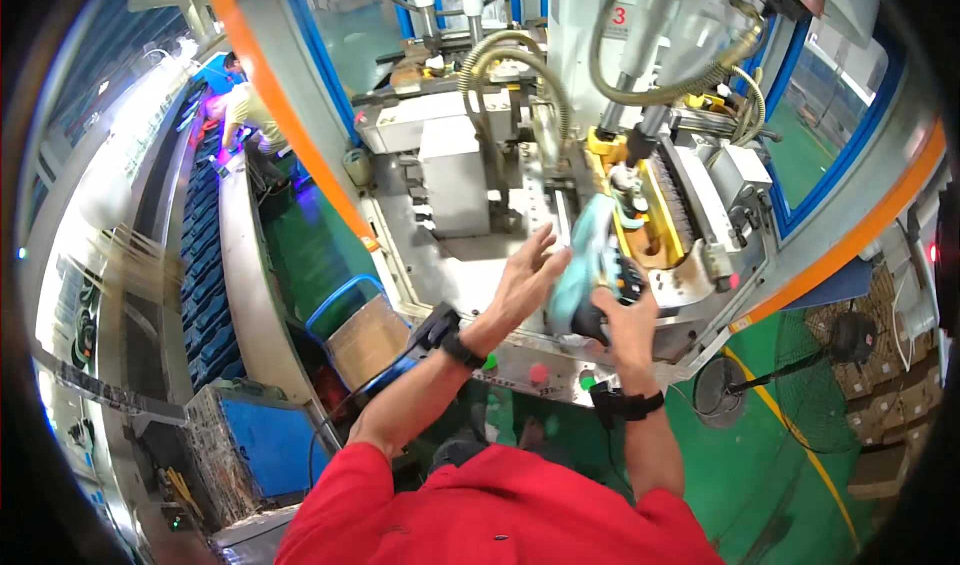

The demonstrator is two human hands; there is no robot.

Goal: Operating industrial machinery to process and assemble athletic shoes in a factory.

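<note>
On green floor (725,465), orange-trimmed machine (455,185), teal shoe (580,280)

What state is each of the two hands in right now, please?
Left hand: open, beside the teal shoe; contact unclear.
Right hand: closed, holding that shoe.

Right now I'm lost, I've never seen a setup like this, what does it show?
There is no robot: a person in a red shirt works bare-handed. The one wide, bent picture comes from a camera on their head, looking down. Their right hand grips what looks like a teal-and-black shoe, blurred. Their left hand is open beside it; I can't tell whether it touches. Ahead is a pale machine with a yellow fixture beyond the shoe. Farther left, dark blue pieces lie in a row.
</note>
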